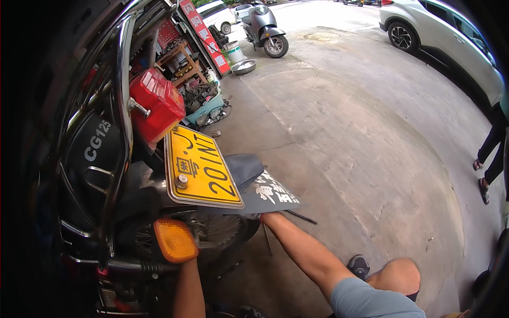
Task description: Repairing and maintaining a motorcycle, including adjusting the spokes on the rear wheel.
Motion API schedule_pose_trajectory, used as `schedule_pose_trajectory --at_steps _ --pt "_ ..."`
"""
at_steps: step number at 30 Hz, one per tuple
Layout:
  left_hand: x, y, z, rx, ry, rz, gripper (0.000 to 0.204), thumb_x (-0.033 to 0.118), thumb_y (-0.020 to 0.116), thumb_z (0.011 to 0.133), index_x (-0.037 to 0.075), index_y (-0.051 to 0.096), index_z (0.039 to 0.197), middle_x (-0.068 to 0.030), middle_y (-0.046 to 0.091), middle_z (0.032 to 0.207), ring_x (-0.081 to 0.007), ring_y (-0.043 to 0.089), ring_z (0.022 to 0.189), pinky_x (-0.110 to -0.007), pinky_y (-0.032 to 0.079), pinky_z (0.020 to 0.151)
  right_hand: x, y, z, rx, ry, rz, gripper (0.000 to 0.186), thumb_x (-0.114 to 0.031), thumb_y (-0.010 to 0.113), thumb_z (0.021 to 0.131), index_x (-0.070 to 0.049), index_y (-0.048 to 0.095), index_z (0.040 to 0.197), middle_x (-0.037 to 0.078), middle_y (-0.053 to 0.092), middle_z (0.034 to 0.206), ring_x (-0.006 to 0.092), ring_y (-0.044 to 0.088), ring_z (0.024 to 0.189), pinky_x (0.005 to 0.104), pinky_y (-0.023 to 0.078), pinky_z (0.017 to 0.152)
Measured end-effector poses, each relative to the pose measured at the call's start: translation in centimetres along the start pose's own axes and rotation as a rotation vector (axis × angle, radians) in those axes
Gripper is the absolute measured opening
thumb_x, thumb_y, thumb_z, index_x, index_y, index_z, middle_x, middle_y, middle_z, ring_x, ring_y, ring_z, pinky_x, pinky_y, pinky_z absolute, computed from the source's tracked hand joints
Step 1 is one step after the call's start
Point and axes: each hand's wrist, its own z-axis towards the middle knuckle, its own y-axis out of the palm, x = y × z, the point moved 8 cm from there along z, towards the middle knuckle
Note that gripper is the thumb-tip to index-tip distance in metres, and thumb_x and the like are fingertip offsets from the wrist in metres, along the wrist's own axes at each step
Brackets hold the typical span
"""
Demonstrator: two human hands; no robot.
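Right hand (266,216): reaches up under the black rear mudguard (249,169) of the motorcycle; only the wrist and the heel of the hand show, the fingers are hidden behind the mud flap (273,193), so I cannot tell whether they are spread or gripping.
Left hand: hidden; the left forearm (188,289) rises from the lower edge and goes out of sight behind the orange turn signal (175,241), so its state cannot be told.
Rear wheel (217,230): just between the two forearms, spokes and tyre showing below the mudguard.
Thin dark rod (302,217): just to the right of the right hand, slanting over the concrete floor (360,138).
Yellow number plate (200,168): directly above the hands, bolted on the mudguard, tilted.
Red tail light (156,106): above the plate, further from the hands, beside a chrome rack rail (123,90).
Own knee (397,275): right of the right forearm, bent, with a dark shoe (359,265) beside it.
Far: a metal basin (243,67) and a grey scooter (262,29) well beyond the hands; a silver car (445,42) far right; another person's legs (490,153) at the right edge.
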Motion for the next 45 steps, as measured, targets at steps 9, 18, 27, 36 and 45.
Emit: schedule_pose_trajectory --at_steps 9,18,27,36,45 --pt "-5.0 1.2 0.6 0.206 0.043 -0.077 0.045 0.024 0.039 0.094 0.005 0.040 0.135 -0.0225 0.044 0.133 -0.0356 0.040 0.125 -0.043 0.028 0.106 -2.6 3.5 -2.0 -0.172 -0.183 -0.595 0.041 -0.035 0.042 0.094 -0.006 0.054 0.121 0.011 0.058 0.119 0.0241 0.052 0.112 0.0348 0.038 0.099" --pt "-9.2 2.4 0.4 0.400 0.091 -0.120 0.045 0.024 0.040 0.093 0.005 0.041 0.134 -0.0223 0.045 0.131 -0.0362 0.041 0.124 -0.044 0.028 0.105 -3.2 2.0 -1.0 -0.293 -0.151 -0.882 0.045 -0.041 0.044 0.092 -0.009 0.053 0.123 0.008 0.055 0.126 0.0212 0.050 0.115 0.0336 0.037 0.099" --pt "-6.6 2.0 -2.5 0.612 0.160 -0.184 0.045 0.024 0.041 0.092 0.005 0.042 0.134 -0.0221 0.046 0.130 -0.0368 0.042 0.122 -0.045 0.028 0.105 -7.7 2.6 -1.2 -0.217 -0.233 -0.712 0.042 -0.038 0.045 0.092 -0.009 0.055 0.121 0.010 0.057 0.121 0.0228 0.053 0.110 0.0332 0.039 0.095" --pt "-1.1 1.6 -5.3 0.600 0.327 0.003 0.047 0.026 0.042 0.092 0.002 0.041 0.133 -0.0224 0.046 0.130 -0.0388 0.041 0.122 -0.046 0.027 0.105 -10.1 4.0 -0.7 -0.285 -0.203 0.302 0.043 -0.038 0.040 0.094 -0.011 0.053 0.124 0.008 0.055 0.126 0.0209 0.051 0.114 0.0314 0.038 0.098" --pt "0.9 -3.3 -6.6 0.442 0.196 -0.479 0.085 0.051 0.062 0.077 -0.012 0.038 0.128 -0.0336 0.038 0.133 -0.0432 0.036 0.126 -0.046 0.023 0.107 -3.7 4.2 1.4 -0.224 -0.232 -0.009 0.049 -0.042 0.044 0.092 -0.008 0.050 0.127 0.008 0.052 0.130 0.0215 0.048 0.117 0.0330 0.037 0.100"
